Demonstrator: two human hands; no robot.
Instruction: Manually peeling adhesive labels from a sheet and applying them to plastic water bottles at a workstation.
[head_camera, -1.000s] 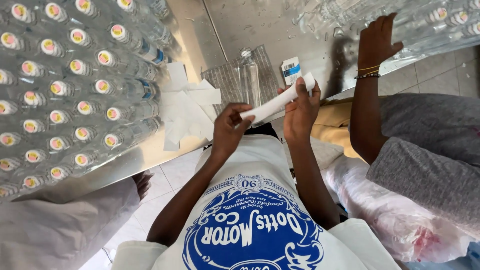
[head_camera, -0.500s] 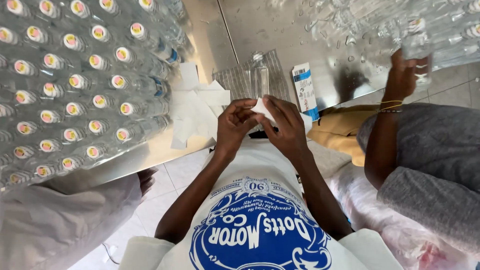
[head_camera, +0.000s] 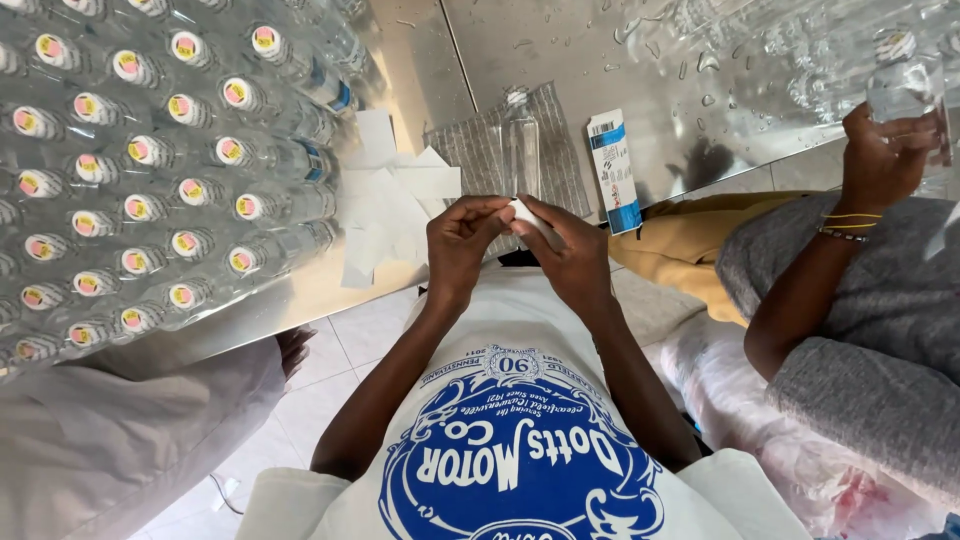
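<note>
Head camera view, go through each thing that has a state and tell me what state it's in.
White strip: pinched between both hands.
Left hand: shut on the strip.
Right hand: shut on the strip.
Single clear bottle: capped, on a striped cloth.
Capped bottles: massed on the metal table.
Paper pieces: loose pile.

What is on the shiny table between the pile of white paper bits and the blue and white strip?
In the head view, a clear plastic bottle lies on a striped grey mat, between the white paper scraps and the blue-and-white label strip.
</note>
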